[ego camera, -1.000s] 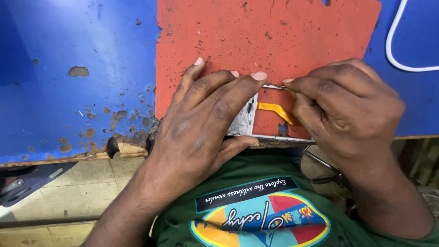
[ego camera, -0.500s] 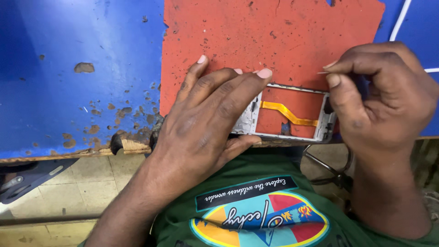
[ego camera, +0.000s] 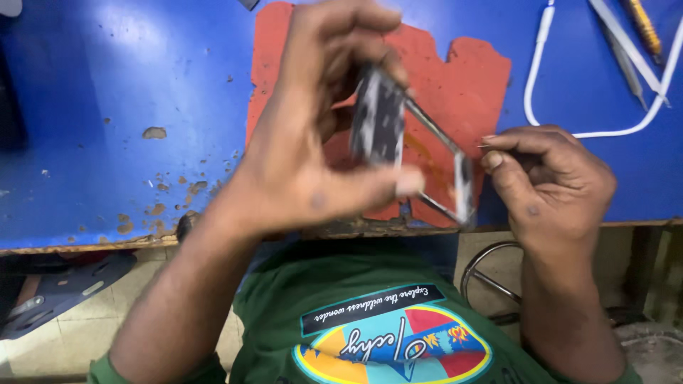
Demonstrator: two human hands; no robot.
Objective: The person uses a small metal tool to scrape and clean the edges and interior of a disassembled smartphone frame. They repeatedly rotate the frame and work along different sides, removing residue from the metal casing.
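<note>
My left hand (ego camera: 306, 163) is raised above the table and grips a stripped phone frame (ego camera: 377, 121), tilted on edge and blurred by motion. The frame's far end (ego camera: 464, 188) hangs near the table's front edge. My right hand (ego camera: 551, 185) sits just right of that end, thumb and forefinger pinched on a thin metal tool (ego camera: 482, 146) whose tip barely shows. Under both hands lies a worn red mat (ego camera: 462, 85) on the blue table (ego camera: 128, 107).
A white cable (ego camera: 541, 85) loops across the table's right side, with slim tools (ego camera: 644, 28) at the top right corner. The blue surface is chipped near its front edge. Below the edge are a metal ring (ego camera: 484, 274) and a dark object (ego camera: 57, 291) on the floor.
The phone frame lay flat on the red mat under my left hand; now that hand has lifted and tilted it. My right hand has pulled back to the right, still pinched.
</note>
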